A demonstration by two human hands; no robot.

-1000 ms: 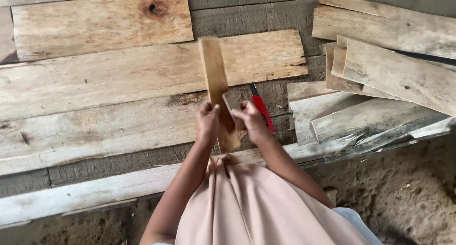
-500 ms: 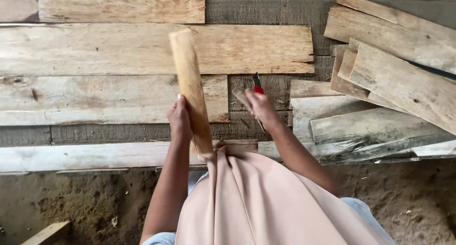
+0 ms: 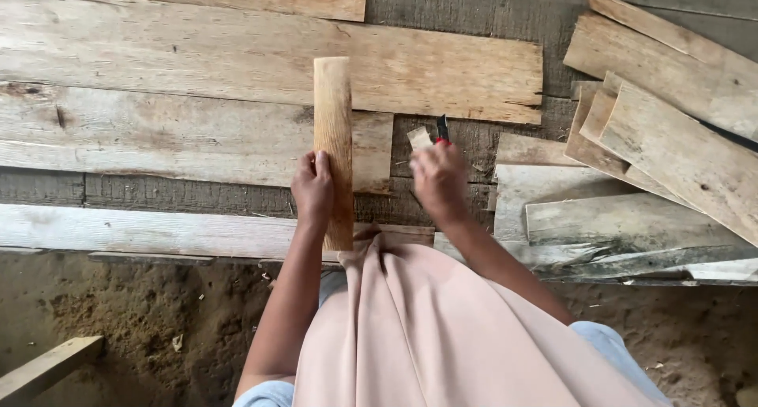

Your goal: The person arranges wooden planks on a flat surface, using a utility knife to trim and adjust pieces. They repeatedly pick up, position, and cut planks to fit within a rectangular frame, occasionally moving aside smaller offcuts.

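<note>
The left hand (image 3: 313, 189) is closed around the lower part of a narrow wooden slat (image 3: 334, 142), fingers wrapped over its left edge. The slat stands roughly upright above the plank floor (image 3: 158, 52), pale tan and smooth, with a squared top end. The right hand (image 3: 439, 180), just right of the slat and apart from it, is curled shut on a red-handled tool (image 3: 442, 129) whose dark tip pokes out above the knuckles. A small wood chip (image 3: 419, 137) lies beside that tip. A pile of loose boards (image 3: 679, 146) lies well right of the slat.
</note>
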